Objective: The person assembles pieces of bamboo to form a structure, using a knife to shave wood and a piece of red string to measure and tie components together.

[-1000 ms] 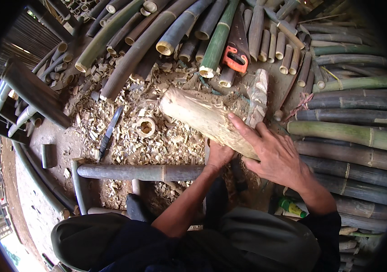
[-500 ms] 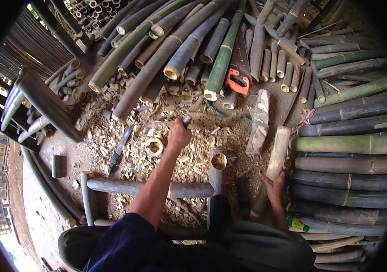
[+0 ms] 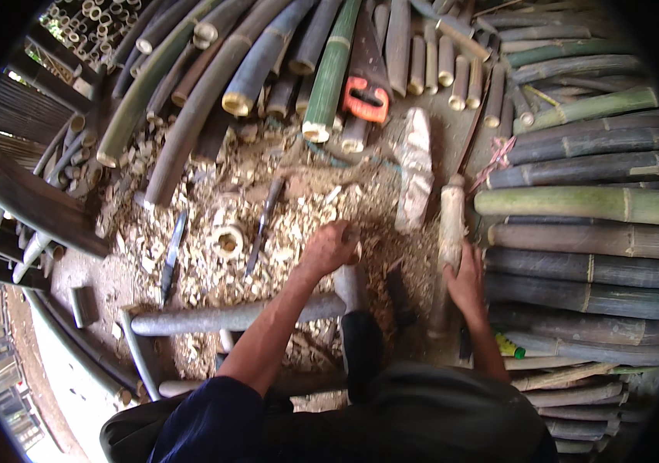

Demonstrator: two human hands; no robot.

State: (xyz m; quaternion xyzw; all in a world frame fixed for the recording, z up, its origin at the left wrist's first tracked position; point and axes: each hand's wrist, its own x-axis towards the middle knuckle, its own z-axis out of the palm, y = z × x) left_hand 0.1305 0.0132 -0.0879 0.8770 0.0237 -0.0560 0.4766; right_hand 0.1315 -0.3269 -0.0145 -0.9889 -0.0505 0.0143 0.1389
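Note:
My left hand [image 3: 329,248] is closed around the top rim of an upright bamboo post [image 3: 351,287], its fingers partly hiding the post's mouth. To the right, my right hand [image 3: 464,279] grips the lower part of a pale, worn wooden club [image 3: 451,224]. A thin dark chisel-like tool [image 3: 265,225] lies on the wood chips, left of my left hand. Beyond it are a short bamboo ring [image 3: 228,241] and a knife [image 3: 173,255] with a dark handle.
A grey bamboo rail [image 3: 229,318] meets the upright post. Bamboo poles [image 3: 214,92] fan out at the far side, with an orange-handled saw [image 3: 366,99] among them. A chipped log [image 3: 414,174] stands past the club. Stacked bamboo [image 3: 584,266] lines the right.
My left hand has let go of the dark tool, which now lies on the chips, and has moved to the post's top. My right hand still holds the club. The whole view has shifted.

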